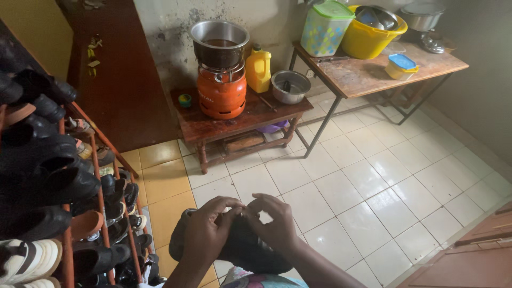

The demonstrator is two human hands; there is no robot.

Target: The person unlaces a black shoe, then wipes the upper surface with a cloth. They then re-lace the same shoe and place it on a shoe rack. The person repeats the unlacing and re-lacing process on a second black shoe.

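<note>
Two hands, left hand (205, 232) and right hand (274, 224), atop black shoe (240, 250).

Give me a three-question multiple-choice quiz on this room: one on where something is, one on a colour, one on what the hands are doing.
1. Where does the pot stand?
A. on the floor
B. on the gas cylinder
C. on the shoe rack

2. What colour is the jug beside the cylinder?
A. yellow
B. blue
C. white

3. What are the two hands doing?
A. hanging free
B. both on a dark shoe
C. lifting the pot

Answers:
1 B, the pot sits on the burner atop the orange cylinder on the low table.
2 A, the jug is plainly yellow.
3 B, the left hand and right hand meet over the dark shoe.
</note>
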